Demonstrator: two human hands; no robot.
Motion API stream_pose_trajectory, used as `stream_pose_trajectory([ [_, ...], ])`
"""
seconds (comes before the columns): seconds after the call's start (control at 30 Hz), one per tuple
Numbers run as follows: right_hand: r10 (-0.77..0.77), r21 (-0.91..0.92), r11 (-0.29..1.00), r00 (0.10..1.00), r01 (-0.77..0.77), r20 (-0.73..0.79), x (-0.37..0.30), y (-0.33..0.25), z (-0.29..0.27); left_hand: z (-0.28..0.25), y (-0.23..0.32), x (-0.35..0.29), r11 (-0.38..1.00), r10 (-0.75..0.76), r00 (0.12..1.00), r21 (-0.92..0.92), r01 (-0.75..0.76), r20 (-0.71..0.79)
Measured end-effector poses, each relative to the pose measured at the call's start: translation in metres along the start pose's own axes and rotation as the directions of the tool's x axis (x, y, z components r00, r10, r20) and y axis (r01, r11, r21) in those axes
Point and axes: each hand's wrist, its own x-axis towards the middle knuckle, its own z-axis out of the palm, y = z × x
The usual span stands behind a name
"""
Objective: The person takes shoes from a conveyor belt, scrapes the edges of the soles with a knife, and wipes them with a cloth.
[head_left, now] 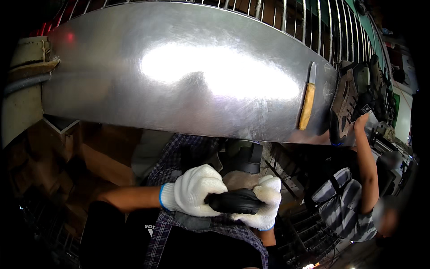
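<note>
Both of my hands wear white knitted gloves with blue cuffs and are closed over my lap. My left hand [197,190] grips one end of a black, rounded part of a shoe [235,201]. My right hand [266,204] clasps its other end. Beyond this part, between the gloves, shows a brown-grey piece with a black strap-like part, seemingly of the same shoe. The gloves hide much of it. A knife [307,103] with a yellowish handle lies on the metal table [107,85], away from my hands, blade pointing to the far side.
Brown-and-black shoes [344,101] stand at the table's right end, where a co-worker's hand [362,121] touches one. That person sits at the right in a striped grey shirt [347,210]. Metal bars [284,15] line the far edge. Cardboard boxes [105,163] are at the left below the table.
</note>
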Motion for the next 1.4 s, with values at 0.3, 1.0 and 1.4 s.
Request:
stream_pose_trajectory([
  [0.3,0.213,0.115,0.971,0.977,-0.210,-0.014,-0.004,0.001,-0.006,-0.011,0.010,-0.004,0.961,-0.268,0.962,0.087,0.263,0.058],
  [1.0,-0.351,0.258,0.914,0.929,0.313,0.119,-0.005,-0.041,0.026,-0.022,0.011,0.046,0.805,-0.323,0.867,-0.373,0.462,0.378],
  [1.4,-0.288,-0.195,0.910,0.896,0.366,0.337,0.011,-0.062,-0.024,-0.011,0.033,0.057,0.872,-0.252,0.877,-0.298,0.389,0.408],
])
